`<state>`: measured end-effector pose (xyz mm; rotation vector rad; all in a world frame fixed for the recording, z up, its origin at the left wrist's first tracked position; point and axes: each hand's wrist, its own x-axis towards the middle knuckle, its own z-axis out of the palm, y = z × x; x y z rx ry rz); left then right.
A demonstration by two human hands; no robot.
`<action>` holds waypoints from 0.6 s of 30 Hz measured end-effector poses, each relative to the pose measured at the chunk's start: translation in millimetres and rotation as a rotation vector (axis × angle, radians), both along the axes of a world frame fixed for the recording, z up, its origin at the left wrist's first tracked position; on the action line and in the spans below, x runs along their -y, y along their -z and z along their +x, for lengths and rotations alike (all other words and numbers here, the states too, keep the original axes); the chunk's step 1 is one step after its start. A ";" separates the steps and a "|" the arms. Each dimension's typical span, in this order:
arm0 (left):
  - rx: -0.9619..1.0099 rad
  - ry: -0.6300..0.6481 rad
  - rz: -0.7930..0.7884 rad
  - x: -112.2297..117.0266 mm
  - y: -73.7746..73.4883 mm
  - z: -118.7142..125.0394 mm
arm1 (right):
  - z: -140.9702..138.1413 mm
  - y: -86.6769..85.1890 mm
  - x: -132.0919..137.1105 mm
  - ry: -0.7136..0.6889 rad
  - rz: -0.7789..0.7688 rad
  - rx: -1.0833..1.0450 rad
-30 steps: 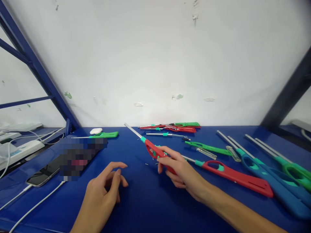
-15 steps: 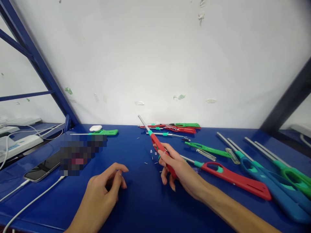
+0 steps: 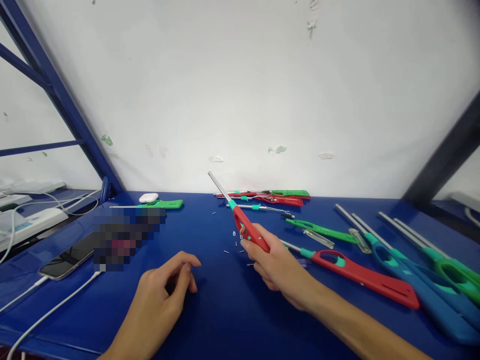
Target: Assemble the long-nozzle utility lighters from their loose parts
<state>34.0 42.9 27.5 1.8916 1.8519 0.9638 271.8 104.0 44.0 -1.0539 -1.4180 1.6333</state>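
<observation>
My right hand (image 3: 275, 257) is wrapped round the handle of a red gas lighter (image 3: 248, 225), raised above the table with its metal tube slanting up and to the left. An index finger lies at the trigger opening. My left hand (image 3: 168, 287) rests on the blue table (image 3: 210, 310) with loosely curled fingers, thumb and index a little apart and nothing between them. Beyond the right hand lie several small screws and metal bits (image 3: 236, 244). Just right of that hand is another red lighter (image 3: 363, 275); a screwdriver with a clear purplish handle (image 3: 304, 262) is partly hidden behind the wrist.
Blue lighters (image 3: 423, 290) and green lighters (image 3: 453, 272) lie at right. A green shell half (image 3: 322, 230) and clear fuel tanks (image 3: 318, 239) are nearby. Opened lighters (image 3: 277, 200) line the wall. At left are a green lighter (image 3: 163, 204), white case (image 3: 149, 197), phone (image 3: 71, 255) and cables.
My right hand has turned the red lighter, so its trigger opening now shows more, and the tube tip has shifted slightly up and left. The left hand has barely moved.
</observation>
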 end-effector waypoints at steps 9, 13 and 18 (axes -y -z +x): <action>0.000 0.010 0.002 2.4 0.1 -1.3 | 1.3 -0.1 -1.4 -0.008 -0.021 0.010; -0.004 0.007 0.006 1.7 2.2 -2.0 | 1.6 0.9 -1.7 -0.015 -0.016 0.016; -0.018 0.002 0.016 1.1 1.5 -1.9 | 1.4 -2.2 -0.9 -0.062 0.002 -0.013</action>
